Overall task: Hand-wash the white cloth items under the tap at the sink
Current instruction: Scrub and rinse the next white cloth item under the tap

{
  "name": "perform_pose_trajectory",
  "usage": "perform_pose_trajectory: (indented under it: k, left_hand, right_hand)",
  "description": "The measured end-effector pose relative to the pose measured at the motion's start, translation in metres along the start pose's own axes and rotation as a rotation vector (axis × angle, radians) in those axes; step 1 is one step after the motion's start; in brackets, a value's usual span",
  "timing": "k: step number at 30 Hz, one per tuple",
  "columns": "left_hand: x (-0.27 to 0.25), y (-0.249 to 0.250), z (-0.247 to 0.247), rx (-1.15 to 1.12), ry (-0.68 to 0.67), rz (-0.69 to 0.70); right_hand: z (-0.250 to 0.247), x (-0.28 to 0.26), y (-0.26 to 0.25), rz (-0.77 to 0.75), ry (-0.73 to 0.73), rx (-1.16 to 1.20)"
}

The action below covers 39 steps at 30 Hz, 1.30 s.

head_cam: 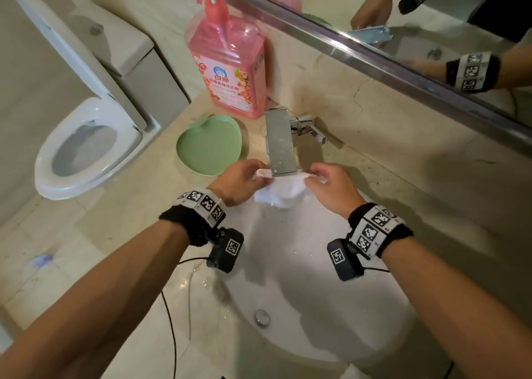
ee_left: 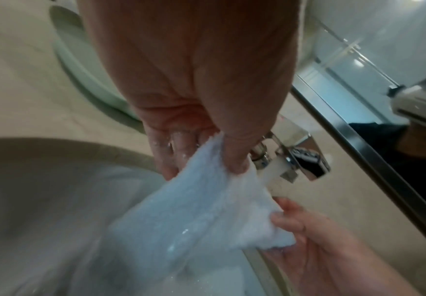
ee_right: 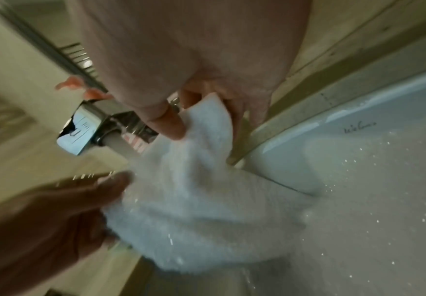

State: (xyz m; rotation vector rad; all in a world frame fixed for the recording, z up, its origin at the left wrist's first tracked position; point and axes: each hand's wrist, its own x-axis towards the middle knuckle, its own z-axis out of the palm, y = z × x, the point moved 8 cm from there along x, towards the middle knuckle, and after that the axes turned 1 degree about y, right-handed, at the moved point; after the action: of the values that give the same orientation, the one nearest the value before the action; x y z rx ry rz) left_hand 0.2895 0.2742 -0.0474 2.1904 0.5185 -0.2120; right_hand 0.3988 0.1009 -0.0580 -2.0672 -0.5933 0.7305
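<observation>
A small white cloth (head_cam: 280,191) hangs stretched between both hands under the spout of the chrome tap (head_cam: 279,142), above the white basin (head_cam: 316,306). My left hand (head_cam: 244,181) pinches its left corner and my right hand (head_cam: 331,184) pinches its right corner. In the left wrist view the cloth (ee_left: 194,216) sags from the left thumb and fingers (ee_left: 234,152), and water (ee_left: 272,172) runs from the tap onto it. In the right wrist view the wet cloth (ee_right: 201,200) is held by the right thumb and fingers (ee_right: 169,124), with the left hand (ee_right: 55,216) at its other end.
A green heart-shaped dish (head_cam: 209,145) and a pink detergent bottle (head_cam: 230,67) stand on the counter left of the tap. A mirror (head_cam: 431,18) runs along the back wall. A toilet (head_cam: 83,142) with raised lid is at the left. The drain (head_cam: 262,317) is near the basin's front.
</observation>
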Motion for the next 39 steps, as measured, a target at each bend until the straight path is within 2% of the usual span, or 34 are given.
perform_pose_trajectory:
  k: [2,5,9,13,15,17,20,23,25,28,30,31,36,39]
  left_hand:
    - [-0.005,-0.009,-0.004,-0.118,0.04,-0.037]
    - [-0.015,-0.02,-0.006,-0.304,0.093,-0.077]
    - [-0.026,-0.023,-0.017,-0.431,0.153,-0.082]
    - [-0.033,-0.021,-0.034,-0.486,0.202,-0.062]
    - [-0.035,-0.02,-0.037,-0.44,0.21,-0.067]
    - [-0.034,-0.022,-0.038,-0.351,0.224,-0.099]
    - [-0.029,-0.028,-0.034,-0.285,0.198,-0.182]
    - [-0.024,-0.025,-0.013,-0.437,0.015,-0.231]
    - [-0.022,-0.017,0.0,-0.456,-0.095,-0.22]
    - [-0.013,-0.005,0.02,-0.171,-0.199,-0.14]
    - [-0.004,-0.002,0.031,-0.052,-0.189,-0.105]
    - [0.001,-0.001,0.036,-0.079,-0.168,-0.105]
    - [0.019,0.008,0.05,-0.494,-0.051,-0.142]
    - [0.028,0.005,0.052,-0.496,0.005,-0.177]
  right_hand:
    - [0.0,0.003,0.005,0.07,-0.002,0.1]
    - [0.006,0.004,-0.002,0.04,-0.013,0.074]
    - [0.029,0.006,-0.012,0.046,-0.087,0.153]
    - [0.051,0.002,-0.026,-0.02,-0.25,0.155]
    - [0.056,0.001,-0.03,-0.034,-0.265,0.083]
    - [0.054,0.001,-0.034,-0.041,-0.245,0.052]
    - [0.047,0.004,-0.027,0.034,-0.202,0.119]
    - [0.037,0.005,-0.018,0.076,-0.131,0.171]
    - [0.031,0.003,-0.012,0.108,-0.104,0.183]
    - [0.024,0.003,-0.005,0.147,-0.072,0.186]
    - [0.02,0.001,-0.006,0.154,-0.07,0.224]
    - [0.018,0.0,-0.008,0.155,-0.064,0.239]
    - [-0.001,-0.002,-0.009,0.15,0.029,0.299]
    - [-0.01,-0.003,-0.006,0.165,0.062,0.325]
